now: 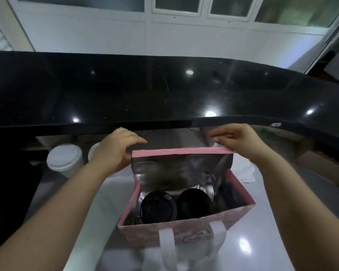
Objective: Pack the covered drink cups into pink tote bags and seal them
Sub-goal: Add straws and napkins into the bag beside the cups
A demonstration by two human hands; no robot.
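A pink tote bag [186,229] with a silver lining and white handles stands open on the white counter. Two cups with black lids sit side by side inside it, one on the left [158,207] and one on the right [196,203]. The bag's far flap [180,167] stands raised, its pink edge on top. My left hand [115,151] grips the flap's left top corner. My right hand [241,143] pinches the flap's right top corner.
Two cups with white lids [66,158] stand on the counter to the left, one half hidden behind my left hand. A high black glossy ledge [164,90] runs across just behind the bag. White crumpled material [245,171] lies to the right.
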